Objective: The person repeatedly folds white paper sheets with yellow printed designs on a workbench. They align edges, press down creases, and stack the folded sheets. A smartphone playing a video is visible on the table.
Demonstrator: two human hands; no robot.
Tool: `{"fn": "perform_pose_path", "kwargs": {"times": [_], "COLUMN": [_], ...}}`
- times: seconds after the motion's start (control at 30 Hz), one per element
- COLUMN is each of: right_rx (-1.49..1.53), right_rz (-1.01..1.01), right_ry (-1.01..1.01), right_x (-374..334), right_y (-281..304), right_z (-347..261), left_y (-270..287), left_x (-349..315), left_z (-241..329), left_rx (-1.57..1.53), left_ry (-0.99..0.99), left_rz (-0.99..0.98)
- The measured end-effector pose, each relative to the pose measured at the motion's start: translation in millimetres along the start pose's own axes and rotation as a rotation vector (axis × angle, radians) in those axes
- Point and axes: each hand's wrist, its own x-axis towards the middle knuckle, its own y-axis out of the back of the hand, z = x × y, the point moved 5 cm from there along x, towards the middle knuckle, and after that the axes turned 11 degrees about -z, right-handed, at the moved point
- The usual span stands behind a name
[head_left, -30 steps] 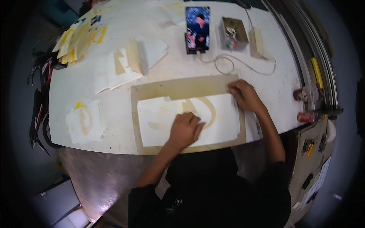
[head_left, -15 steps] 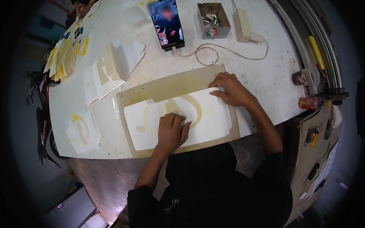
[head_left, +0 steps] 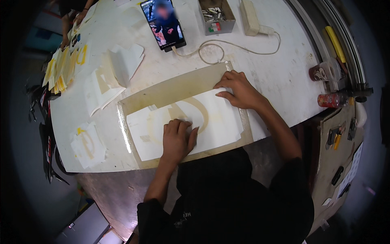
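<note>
A white paper sheet [head_left: 219, 130] with a beige ring and pointed shape lies on a yellowish translucent mat [head_left: 174, 89] near the table's front edge. My left hand [head_left: 177, 140] rests on the sheet's middle, fingers bent and thumb spread apart, covering part of the ring. At the sheet's upper right corner is my right hand [head_left: 241, 90], its thumb and forefinger bent around the edge. Its other fingers are curled, and the fingertips reach onto the mat. A smaller white piece with a beige curve [head_left: 89, 145] lies left of the mat.
Folded white sheets [head_left: 111, 81] lie behind the mat. A phone [head_left: 164, 26] on a stand, a box of small parts [head_left: 216, 20] and a cabled adapter [head_left: 250, 18] stand farther back. Yellow-white pieces [head_left: 63, 69] lie far left, by a co-worker's hand [head_left: 65, 41]. A red can [head_left: 328, 100] stands right.
The view has shifted slightly, so the table things appear farther left. My hands keep nearly the same places on the sheet. A co-worker's hand has come nearer the yellow-white pieces.
</note>
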Motion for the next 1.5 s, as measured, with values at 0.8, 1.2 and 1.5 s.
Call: {"fn": "perform_pose_path", "kwargs": {"times": [0.8,1.2,1.5], "right_rx": [-0.015,0.016,-0.088], "right_rz": [0.06,0.056,0.237], "right_ry": [-0.033,-0.043,0.115], "right_x": [-7,-6,-24], "right_y": [0,1,8], "right_z": [-12,-16,-50], "left_y": [-3,-5,13], "left_x": [1,-1,27], "left_z": [-1,-4,-15], "left_rx": [-0.039,-0.046,-0.083], "left_ry": [0.025,0.015,0.029], "left_rz": [0.017,0.056,0.021]}}
